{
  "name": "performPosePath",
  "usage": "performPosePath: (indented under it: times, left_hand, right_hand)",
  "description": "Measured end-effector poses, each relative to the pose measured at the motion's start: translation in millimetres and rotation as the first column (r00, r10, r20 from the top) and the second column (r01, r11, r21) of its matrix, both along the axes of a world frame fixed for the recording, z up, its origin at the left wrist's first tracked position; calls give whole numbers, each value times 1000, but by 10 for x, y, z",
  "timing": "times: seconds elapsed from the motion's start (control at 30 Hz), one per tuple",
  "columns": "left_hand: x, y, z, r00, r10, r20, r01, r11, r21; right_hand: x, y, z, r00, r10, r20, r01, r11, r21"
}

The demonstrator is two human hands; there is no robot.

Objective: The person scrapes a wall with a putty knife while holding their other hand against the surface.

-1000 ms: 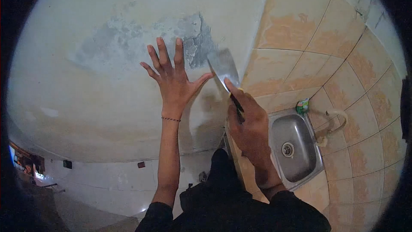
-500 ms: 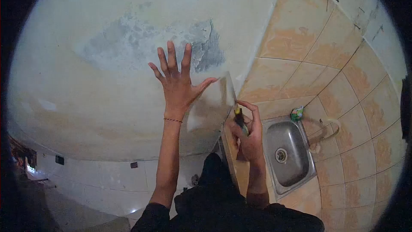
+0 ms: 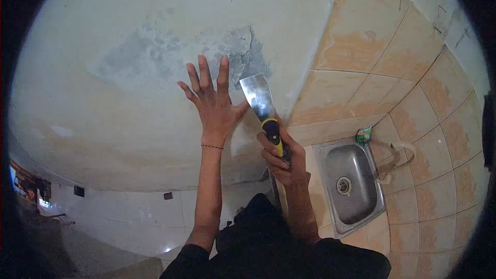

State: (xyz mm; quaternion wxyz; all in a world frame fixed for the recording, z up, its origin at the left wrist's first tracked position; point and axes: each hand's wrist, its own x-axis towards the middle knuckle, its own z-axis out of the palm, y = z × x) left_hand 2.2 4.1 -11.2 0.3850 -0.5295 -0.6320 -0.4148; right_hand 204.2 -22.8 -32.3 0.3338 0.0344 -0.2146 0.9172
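Fingers of the right hand (image 3: 292, 163) grip the scraper (image 3: 264, 111); those of the left hand (image 3: 213, 111) are spread open against the wall (image 3: 103, 139), at the worn patch's (image 3: 139, 54) lower edge. Scraper location: blade (image 3: 256, 90) at the patch's lower right corner (wall contact cannot be determined). Step in hand, as judged: blade positioning. Blade movement calls for a shallow angle and left thumb (image 3: 238, 109) clearance. Open wall lies above the patch; tiles (image 3: 351, 46) bound the right side.

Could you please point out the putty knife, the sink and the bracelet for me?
Putty knife (image 3: 258, 94): head view, on its metal blade.
Sink (image 3: 354, 161): head view, inside its basin.
Bracelet (image 3: 212, 146): head view, on its cord.
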Motion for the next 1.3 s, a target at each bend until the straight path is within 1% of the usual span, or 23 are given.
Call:
performPosePath:
  times: [0.1, 0.2, 0.3, 0.4, 0.5, 0.6, 0.7, 0.8, 0.9, 1.0, 1.1, 1.2, 1.27, 1.3]
  left_hand:
    - [-6, 4, 11, 1000, 1, 1, -1, 1000, -8]
    - [7, 20, 8, 1000, 2, 5, -2, 1000, -14]
    - [-11, 34, 2, 1000, 11, -1, -11, 1000, -15]
    - [-5, 46, -18, 1000, 19, -6, -19, 1000, -9]
    - [-32, 44, -24, 999, 31, -21, -31, 999, -10]
    - [-40, 67, -27, 999, 18, -37, -18, 1000, 14]
    - [-36, 82, -35, 999, 9, -36, -8, 999, 43]
    - [-44, 99, -53, 999, 21, -33, -20, 999, 39]
    - [-35, 90, -51, 1000, 24, -19, -24, 999, 30]
    - [-40, 67, -28, 1000, 15, -12, -15, 1000, 20]
    - [-26, 99, -34, 999, 22, -25, -21, 998, 53]
    - [-30, 89, -26, 999, 17, -28, -16, 999, 47]
    - [-32, 91, -24, 1000, 3, -30, -2, 999, 48]
    - [-30, 59, -18, 1000, 12, -21, -12, 1000, 4]
  right_hand:
    - [-31, 80, 24, 973, 91, -210, -124, 981, -151]
    - [-61, 29, 104, 954, 110, -280, -178, 957, -230]
    - [-78, -24, 110, 944, 105, -312, -212, 919, -332]
    - [-96, -17, 130, 917, 145, -372, -294, 876, -383]
    - [-67, -104, 160, 911, 94, -401, -267, 876, -401]
    - [-109, -89, 212, 931, 82, -356, -221, 901, -373]
    - [-96, -109, 179, 932, 85, -351, -245, 862, -443]
    - [-84, -72, 230, 918, 94, -385, -251, 890, -382]
    - [-72, -53, 242, 935, 118, -333, -258, 872, -416]
    - [-13, -53, 233, 926, 133, -352, -290, 848, -444]
    - [-122, -60, 209, 920, 102, -378, -262, 878, -400]
    - [-109, -35, 191, 963, 83, -257, -172, 922, -346]
    - [-104, 5, 81, 965, 93, -246, -164, 944, -288]
    - [-93, 16, 50, 966, 99, -237, -161, 952, -259]
